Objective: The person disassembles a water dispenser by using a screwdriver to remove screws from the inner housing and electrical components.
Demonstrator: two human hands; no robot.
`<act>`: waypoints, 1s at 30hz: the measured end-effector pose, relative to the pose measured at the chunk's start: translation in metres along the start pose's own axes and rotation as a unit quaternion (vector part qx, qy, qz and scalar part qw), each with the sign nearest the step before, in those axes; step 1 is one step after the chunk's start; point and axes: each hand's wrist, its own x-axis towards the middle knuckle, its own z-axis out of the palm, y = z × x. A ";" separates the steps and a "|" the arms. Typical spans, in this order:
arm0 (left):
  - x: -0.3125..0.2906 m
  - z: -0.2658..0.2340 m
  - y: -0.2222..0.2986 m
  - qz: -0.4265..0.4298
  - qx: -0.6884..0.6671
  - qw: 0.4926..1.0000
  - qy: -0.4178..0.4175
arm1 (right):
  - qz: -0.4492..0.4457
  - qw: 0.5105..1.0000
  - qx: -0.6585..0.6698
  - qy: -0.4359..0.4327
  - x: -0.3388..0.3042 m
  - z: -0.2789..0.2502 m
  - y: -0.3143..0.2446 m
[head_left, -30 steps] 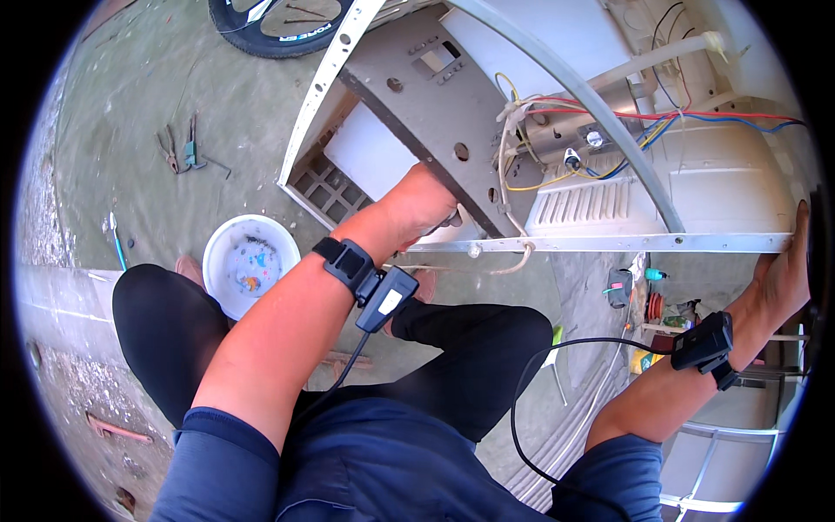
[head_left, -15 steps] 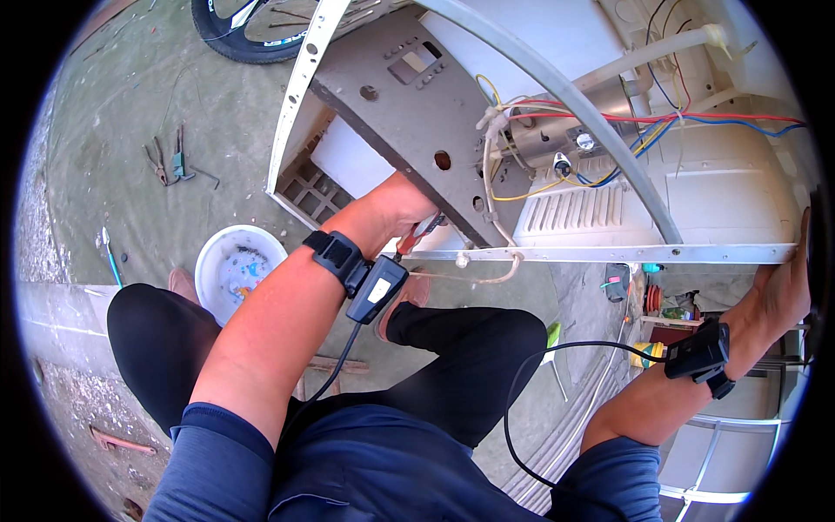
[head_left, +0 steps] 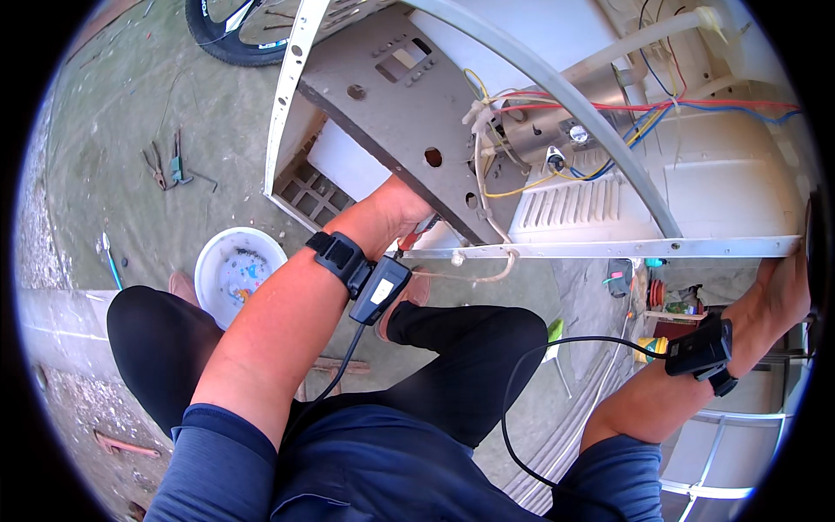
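Note:
An opened white appliance (head_left: 731,187) with a metal frame lies in front of me. My left hand (head_left: 402,205) reaches under the edge of its grey metal panel (head_left: 383,113). It grips a red-handled tool (head_left: 409,240), whose working end is hidden, as are most of my fingers. My right hand (head_left: 787,283) is at the far right end of the frame's pale rail (head_left: 609,249). Its fingers disappear into the dark rim of the picture. Red, blue and yellow wires (head_left: 644,135) run past a silver cylinder (head_left: 565,130) inside the appliance.
A white bucket (head_left: 207,277) with bits in it stands by my left knee. Pliers (head_left: 156,170) and a green-handled tool (head_left: 177,165) lie on the floor at the left. A bicycle wheel (head_left: 204,43) is at the back. A red wrench-like tool (head_left: 122,445) lies lower left.
The appliance and its panel appear shifted slightly to the left. My left hand stays under the panel edge with the red-handled tool. My right hand stays at the rail's end.

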 end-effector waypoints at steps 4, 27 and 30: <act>-0.006 0.003 0.007 -0.002 0.058 0.998 0.007 | 0.020 0.999 -0.031 0.020 0.003 -0.023 0.033; -0.099 0.042 -0.016 -0.218 -0.040 0.974 0.052 | -0.131 0.950 0.272 -0.084 -0.001 0.008 -0.002; -0.102 0.047 -0.017 -0.184 -0.036 0.979 0.077 | -0.117 0.954 0.262 -0.087 0.002 0.007 0.000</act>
